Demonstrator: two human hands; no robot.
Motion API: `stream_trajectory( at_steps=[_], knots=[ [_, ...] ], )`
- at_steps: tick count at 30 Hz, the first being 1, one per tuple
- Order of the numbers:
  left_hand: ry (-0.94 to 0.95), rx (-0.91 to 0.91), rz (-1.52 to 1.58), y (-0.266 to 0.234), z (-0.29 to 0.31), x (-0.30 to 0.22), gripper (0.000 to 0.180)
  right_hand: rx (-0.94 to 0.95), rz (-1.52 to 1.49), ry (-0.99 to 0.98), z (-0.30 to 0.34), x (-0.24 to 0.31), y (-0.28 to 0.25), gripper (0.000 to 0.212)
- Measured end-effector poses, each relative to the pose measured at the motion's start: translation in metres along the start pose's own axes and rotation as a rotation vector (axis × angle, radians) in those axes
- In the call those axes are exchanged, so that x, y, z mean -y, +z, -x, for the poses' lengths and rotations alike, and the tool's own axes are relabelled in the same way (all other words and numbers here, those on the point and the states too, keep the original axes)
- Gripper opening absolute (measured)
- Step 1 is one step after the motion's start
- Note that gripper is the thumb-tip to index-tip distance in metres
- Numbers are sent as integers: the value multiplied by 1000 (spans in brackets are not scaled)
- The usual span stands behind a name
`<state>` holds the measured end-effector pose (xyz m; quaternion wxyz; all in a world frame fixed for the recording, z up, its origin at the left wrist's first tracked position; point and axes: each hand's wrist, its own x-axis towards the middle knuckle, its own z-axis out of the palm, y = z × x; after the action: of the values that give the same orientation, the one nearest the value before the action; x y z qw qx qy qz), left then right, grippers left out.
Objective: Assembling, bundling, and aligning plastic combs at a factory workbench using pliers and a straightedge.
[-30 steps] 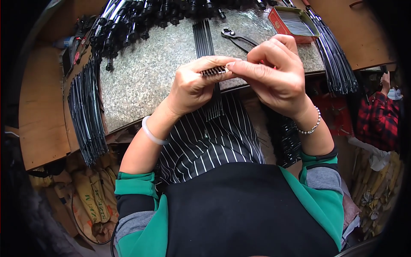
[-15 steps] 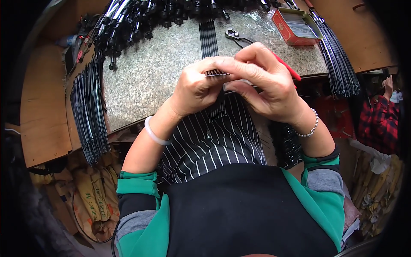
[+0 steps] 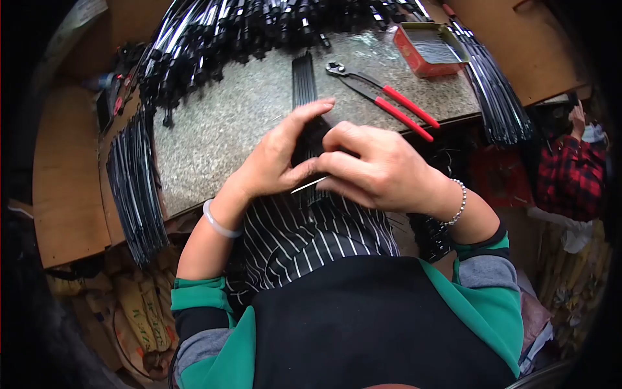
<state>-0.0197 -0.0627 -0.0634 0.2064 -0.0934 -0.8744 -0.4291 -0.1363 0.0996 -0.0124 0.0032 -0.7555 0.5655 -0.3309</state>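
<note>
A flat row of thin black rods [image 3: 303, 81] lies on the stone-topped table and runs toward me, passing behind my hands. My left hand [image 3: 272, 152] is beside the rods, its fingers stretched out and its thumb apart from them, reaching to my right fingertips. My right hand [image 3: 382, 167] is closed in a pinch over the near part of the rods. From its fingertips a thin light metal wire [image 3: 307, 187] sticks out to the left. The rods between my hands are dark and partly hidden. Red-handled pliers [image 3: 389, 104] lie just beyond my right hand.
A red tin [image 3: 433, 55] of thin metal wires stands at the back right. Black rods with thick ends [image 3: 246, 32] are piled along the back. Rod bundles hang over the left [image 3: 136, 188] and right [image 3: 495, 91] table edges. A person in a checked sleeve [image 3: 570, 175] is far right.
My hands have come lower and nearer to me, and my left fingers have spread from a closed grip on the rods. The metal wire now points down-left. The pliers show in full.
</note>
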Motion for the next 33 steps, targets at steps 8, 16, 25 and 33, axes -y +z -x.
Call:
stream_trajectory(
  at_steps=[8,16,25,33],
  knots=[
    [-47,371,-306,-3,9,-33,120,-173,459,622,27,-153,-89,16],
    [-27,262,-642,23,36,-35,86,66,585,594,31,-192,-98,14],
    [224,-146,-118,19,58,-68,50,-509,207,369,26,-99,-49,9],
    [53,119,-87,-9,85,-87,57,-287,355,166,61,-37,53,29]
  ],
)
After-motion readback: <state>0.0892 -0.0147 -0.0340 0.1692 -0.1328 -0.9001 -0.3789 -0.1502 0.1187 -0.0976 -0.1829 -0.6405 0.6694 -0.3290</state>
